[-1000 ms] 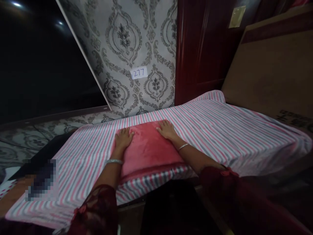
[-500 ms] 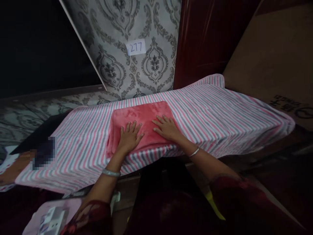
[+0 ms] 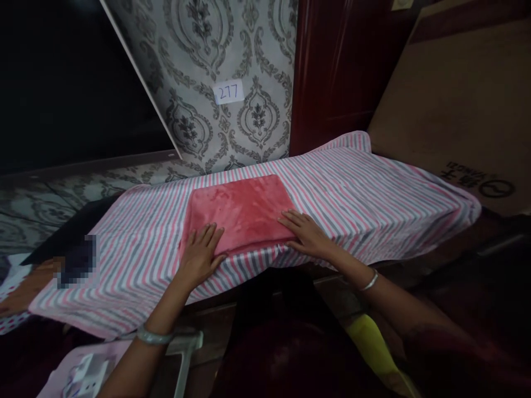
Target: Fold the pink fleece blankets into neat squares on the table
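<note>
A folded coral-red plush cloth point(image 3: 244, 207) lies flat on a table spread with a striped tablecloth point(image 3: 344, 188) in pink, grey and white. My left hand point(image 3: 200, 255) rests on the near left corner of the plush cloth, fingers stretched out and thumb apart. At the right edge my right hand point(image 3: 307, 235) touches the fabric with its fingers extended, the palm lying over the striped cover. Neither hand grips anything. A bangle circles each of my wrists.
A dark screen point(image 3: 74, 83) stands behind the table on the left. To the right is a large cardboard box point(image 3: 456, 105). A paper marked 277 point(image 3: 229, 92) hangs on the patterned wall. At lower left are a pink stool point(image 3: 66, 367) and a white power strip point(image 3: 89, 376).
Both hands have slid from the middle of the plush cloth outward and toward me, to its near left corner and right edge. Its top looks smoother. The view has shifted slightly.
</note>
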A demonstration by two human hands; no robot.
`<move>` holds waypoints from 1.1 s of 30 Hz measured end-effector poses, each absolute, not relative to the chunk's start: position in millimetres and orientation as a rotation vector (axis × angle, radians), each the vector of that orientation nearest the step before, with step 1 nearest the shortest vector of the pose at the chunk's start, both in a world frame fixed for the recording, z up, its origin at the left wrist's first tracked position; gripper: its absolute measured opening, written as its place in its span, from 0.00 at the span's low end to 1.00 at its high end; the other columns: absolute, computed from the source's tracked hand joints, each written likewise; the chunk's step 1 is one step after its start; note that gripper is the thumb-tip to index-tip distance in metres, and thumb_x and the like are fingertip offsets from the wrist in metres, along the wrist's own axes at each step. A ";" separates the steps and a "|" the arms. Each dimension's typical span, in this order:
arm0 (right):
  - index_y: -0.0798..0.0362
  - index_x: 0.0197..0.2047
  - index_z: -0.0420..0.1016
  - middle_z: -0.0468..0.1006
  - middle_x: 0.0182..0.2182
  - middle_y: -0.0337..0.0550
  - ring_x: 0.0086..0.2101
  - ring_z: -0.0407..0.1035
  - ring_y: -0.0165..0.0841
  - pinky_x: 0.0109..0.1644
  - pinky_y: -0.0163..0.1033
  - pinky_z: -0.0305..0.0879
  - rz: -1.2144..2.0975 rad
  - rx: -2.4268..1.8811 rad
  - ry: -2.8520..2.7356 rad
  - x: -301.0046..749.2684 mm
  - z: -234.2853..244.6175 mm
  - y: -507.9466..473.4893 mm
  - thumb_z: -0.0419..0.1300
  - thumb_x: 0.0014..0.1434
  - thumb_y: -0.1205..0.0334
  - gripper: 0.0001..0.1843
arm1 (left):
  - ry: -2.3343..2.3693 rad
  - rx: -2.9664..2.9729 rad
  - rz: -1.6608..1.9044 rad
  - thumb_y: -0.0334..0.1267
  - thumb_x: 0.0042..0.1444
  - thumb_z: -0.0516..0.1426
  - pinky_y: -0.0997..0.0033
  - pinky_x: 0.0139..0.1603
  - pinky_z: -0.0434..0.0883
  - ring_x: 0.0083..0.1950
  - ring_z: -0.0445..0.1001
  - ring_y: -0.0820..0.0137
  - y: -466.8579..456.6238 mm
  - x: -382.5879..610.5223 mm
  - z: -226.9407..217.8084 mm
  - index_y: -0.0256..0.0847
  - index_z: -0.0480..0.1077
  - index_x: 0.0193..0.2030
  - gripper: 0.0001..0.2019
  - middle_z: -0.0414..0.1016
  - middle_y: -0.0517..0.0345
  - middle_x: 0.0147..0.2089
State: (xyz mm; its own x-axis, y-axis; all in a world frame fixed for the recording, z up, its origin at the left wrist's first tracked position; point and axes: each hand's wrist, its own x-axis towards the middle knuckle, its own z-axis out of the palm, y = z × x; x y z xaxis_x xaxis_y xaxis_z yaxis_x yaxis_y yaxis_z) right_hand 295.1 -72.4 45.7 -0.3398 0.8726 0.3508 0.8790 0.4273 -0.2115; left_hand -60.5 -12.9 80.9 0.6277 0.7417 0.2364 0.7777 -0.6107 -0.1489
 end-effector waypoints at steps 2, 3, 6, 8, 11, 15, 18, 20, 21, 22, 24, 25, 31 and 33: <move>0.50 0.72 0.53 0.54 0.70 0.52 0.69 0.45 0.46 0.68 0.59 0.50 -0.031 -1.452 -2.252 303.0 37.3 -75.1 0.57 0.63 0.58 0.36 | -1.246 -2.579 -0.237 0.48 0.60 0.55 0.42 0.72 0.45 0.73 0.53 0.51 -15.1 -72.9 77.2 0.42 0.58 0.70 0.32 0.56 0.43 0.72; 0.49 0.72 0.52 0.55 0.70 0.52 0.69 0.45 0.45 0.68 0.58 0.51 -0.037 -1.445 -2.239 304.6 34.6 -74.6 0.56 0.62 0.61 0.37 | -1.254 -2.563 -0.241 0.45 0.59 0.56 0.41 0.72 0.45 0.73 0.53 0.51 -14.9 -78.6 76.3 0.43 0.58 0.70 0.32 0.57 0.43 0.72; 0.48 0.73 0.49 0.55 0.69 0.50 0.69 0.44 0.44 0.69 0.58 0.51 -0.060 -1.451 -2.224 302.3 32.1 -71.4 0.55 0.58 0.70 0.41 | -1.266 -2.535 -0.214 0.35 0.56 0.54 0.42 0.71 0.48 0.73 0.54 0.53 -11.8 -94.1 77.2 0.44 0.58 0.70 0.33 0.57 0.45 0.72; 0.49 0.73 0.49 0.55 0.69 0.50 0.69 0.44 0.43 0.69 0.57 0.52 -0.082 -1.473 -2.221 298.5 33.1 -70.2 0.52 0.56 0.75 0.43 | -1.267 -2.519 -0.187 0.30 0.53 0.53 0.43 0.71 0.51 0.73 0.53 0.54 -9.2 -102.8 79.2 0.43 0.59 0.69 0.34 0.56 0.45 0.72; 0.51 0.72 0.53 0.57 0.69 0.51 0.69 0.44 0.42 0.69 0.56 0.54 -0.119 -1.501 -2.211 297.8 33.6 -69.0 0.49 0.55 0.78 0.41 | -1.265 -2.506 -0.210 0.27 0.51 0.52 0.47 0.70 0.57 0.73 0.53 0.54 -5.1 -113.1 79.7 0.39 0.62 0.68 0.34 0.58 0.43 0.71; 0.53 0.69 0.60 0.65 0.65 0.51 0.66 0.53 0.39 0.67 0.52 0.58 -0.106 -1.511 -2.210 308.8 32.7 -65.4 0.46 0.59 0.78 0.35 | -1.295 -2.534 -0.313 0.24 0.51 0.49 0.54 0.69 0.61 0.70 0.60 0.58 1.9 -124.2 71.0 0.35 0.65 0.65 0.32 0.66 0.42 0.66; 0.51 0.67 0.63 0.68 0.63 0.49 0.64 0.58 0.37 0.66 0.50 0.60 -0.077 -1.550 -2.209 315.1 35.0 -64.0 0.47 0.59 0.78 0.34 | -1.294 -2.536 -0.365 0.23 0.51 0.47 0.55 0.69 0.62 0.69 0.62 0.59 5.8 -131.2 62.8 0.35 0.65 0.64 0.31 0.68 0.43 0.66; 0.50 0.68 0.62 0.67 0.64 0.47 0.64 0.59 0.37 0.65 0.49 0.61 -0.052 -1.566 -2.202 314.7 38.1 -65.1 0.48 0.58 0.77 0.35 | -1.258 -2.551 -0.372 0.24 0.51 0.48 0.55 0.69 0.61 0.70 0.61 0.59 6.8 -134.0 60.2 0.35 0.64 0.64 0.31 0.67 0.42 0.66; 0.49 0.68 0.61 0.67 0.64 0.47 0.63 0.60 0.36 0.65 0.48 0.61 -0.036 -1.573 -2.194 313.4 39.7 -66.1 0.49 0.58 0.77 0.35 | -1.241 -2.559 -0.370 0.25 0.51 0.48 0.55 0.70 0.61 0.70 0.61 0.59 6.9 -134.7 60.1 0.34 0.64 0.64 0.31 0.66 0.41 0.67; 0.50 0.68 0.61 0.66 0.65 0.47 0.63 0.61 0.36 0.65 0.47 0.61 -0.019 -1.579 -2.183 311.6 41.1 -67.1 0.49 0.57 0.76 0.36 | -1.228 -2.563 -0.368 0.26 0.51 0.49 0.55 0.69 0.61 0.70 0.61 0.58 6.9 -135.1 60.7 0.34 0.63 0.65 0.31 0.66 0.41 0.67; 0.51 0.68 0.61 0.65 0.65 0.47 0.62 0.62 0.36 0.65 0.46 0.61 0.009 -1.591 -2.150 308.1 42.6 -68.8 0.50 0.56 0.75 0.36 | -1.212 -2.564 -0.362 0.29 0.51 0.50 0.54 0.69 0.61 0.70 0.61 0.56 6.4 -135.1 63.5 0.34 0.63 0.65 0.31 0.66 0.39 0.66; 0.51 0.68 0.61 0.65 0.65 0.47 0.62 0.62 0.37 0.65 0.46 0.61 0.016 -1.595 -2.130 306.8 42.3 -69.1 0.51 0.56 0.75 0.36 | -1.204 -2.562 -0.362 0.30 0.51 0.51 0.53 0.69 0.61 0.70 0.61 0.56 6.1 -135.2 65.3 0.34 0.63 0.65 0.31 0.66 0.39 0.67; 0.54 0.68 0.59 0.66 0.64 0.51 0.62 0.61 0.39 0.65 0.51 0.60 -0.032 -1.477 -2.031 307.9 28.3 -66.2 0.52 0.54 0.73 0.37 | -1.162 -2.565 -0.470 0.32 0.49 0.52 0.50 0.68 0.61 0.71 0.58 0.54 6.2 -140.1 69.5 0.38 0.60 0.64 0.32 0.61 0.40 0.69; 0.55 0.67 0.60 0.66 0.63 0.53 0.62 0.61 0.40 0.65 0.51 0.61 -0.059 -1.434 -1.996 309.2 23.2 -66.0 0.52 0.54 0.72 0.36 | -1.151 -2.547 -0.527 0.32 0.50 0.52 0.50 0.67 0.62 0.70 0.60 0.53 6.3 -142.1 65.8 0.37 0.60 0.63 0.31 0.61 0.38 0.69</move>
State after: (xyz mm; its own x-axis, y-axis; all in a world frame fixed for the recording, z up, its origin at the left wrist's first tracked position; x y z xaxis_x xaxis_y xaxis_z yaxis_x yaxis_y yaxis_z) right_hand 309.2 -66.0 23.2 -0.1717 0.8256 0.5376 0.8559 0.3952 -0.3336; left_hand -142.1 6.3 65.8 0.6124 0.6545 0.4434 0.7632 -0.6357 -0.1158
